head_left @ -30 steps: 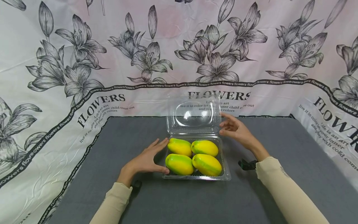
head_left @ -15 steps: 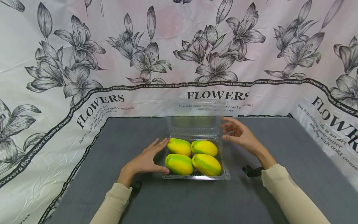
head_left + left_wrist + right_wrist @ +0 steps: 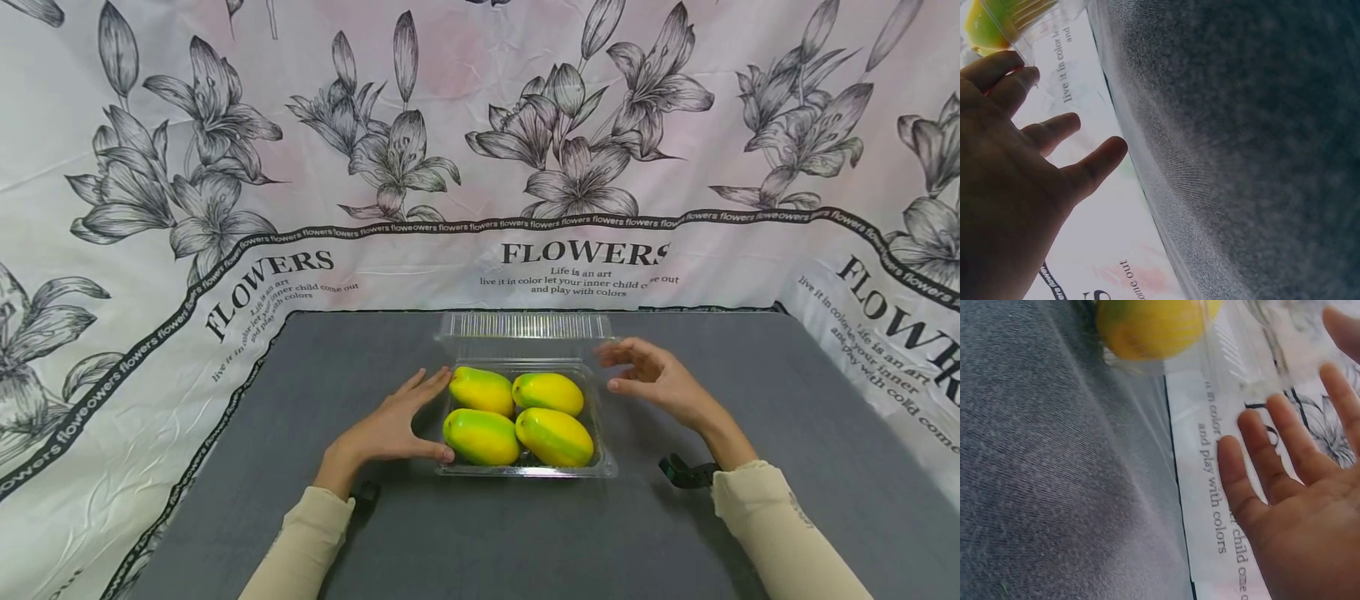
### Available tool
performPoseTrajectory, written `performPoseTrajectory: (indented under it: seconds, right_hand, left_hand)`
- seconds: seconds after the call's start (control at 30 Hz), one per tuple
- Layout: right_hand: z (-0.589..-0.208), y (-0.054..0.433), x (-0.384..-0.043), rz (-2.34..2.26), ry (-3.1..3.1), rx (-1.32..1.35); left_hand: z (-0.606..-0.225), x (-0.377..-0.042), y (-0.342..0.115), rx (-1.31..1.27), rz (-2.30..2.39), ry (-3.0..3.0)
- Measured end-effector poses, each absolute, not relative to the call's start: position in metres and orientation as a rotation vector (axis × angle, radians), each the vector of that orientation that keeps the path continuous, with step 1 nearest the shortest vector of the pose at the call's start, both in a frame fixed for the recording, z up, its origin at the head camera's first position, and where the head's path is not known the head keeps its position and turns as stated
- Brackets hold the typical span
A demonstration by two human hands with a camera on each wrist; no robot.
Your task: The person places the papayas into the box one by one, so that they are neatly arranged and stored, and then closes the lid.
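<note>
1. Clear plastic clamshell box [image 3: 525,467]: sits at the centre of the head view on the grey worktop [image 3: 480,533]. Its hinged lid [image 3: 523,327] lies folded back flat behind the tray, toward the upper part of the worktop.
2. Contents: four yellow-green mangoes [image 3: 517,414] in two rows of two, packed close together inside the tray.
3. Left hand [image 3: 390,429]: rests on the worktop at the tray's left side, grip wide, fingers straight. The thumb tip touches the tray's lower left rim; the fingertips lie just beside the upper left mango. It holds nothing.
4. Right hand [image 3: 660,379]: hovers at the tray's upper right corner, grip wide, fingers spread and loosely bent. The fingertips are just beside the lid's right edge; whether they touch it cannot be told. It holds nothing.
5. Sleeves: beige, on both forearms, entering from the lower edge of the frame.
6. Backdrop [image 3: 225,208]: white cloth printed with dark lilies and the word FLOWERS, filling the upper half and both sides of the frame.
</note>
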State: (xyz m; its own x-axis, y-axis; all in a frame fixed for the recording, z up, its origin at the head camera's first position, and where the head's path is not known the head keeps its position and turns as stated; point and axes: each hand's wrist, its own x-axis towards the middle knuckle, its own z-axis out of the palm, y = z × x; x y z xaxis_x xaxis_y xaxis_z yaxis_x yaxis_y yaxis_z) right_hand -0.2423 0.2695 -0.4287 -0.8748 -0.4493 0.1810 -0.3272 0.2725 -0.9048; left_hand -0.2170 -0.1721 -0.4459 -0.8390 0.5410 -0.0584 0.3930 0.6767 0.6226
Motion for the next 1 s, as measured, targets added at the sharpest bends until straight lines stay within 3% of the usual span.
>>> performPoseTrajectory:
  seconds: [1.0]
  right_hand:
    - [-0.453, 0.277, -0.235, -1.558, 2.347, -0.812]
  left_hand:
    - [-0.443, -0.218, -0.177, 0.681, 0.924, 2.663]
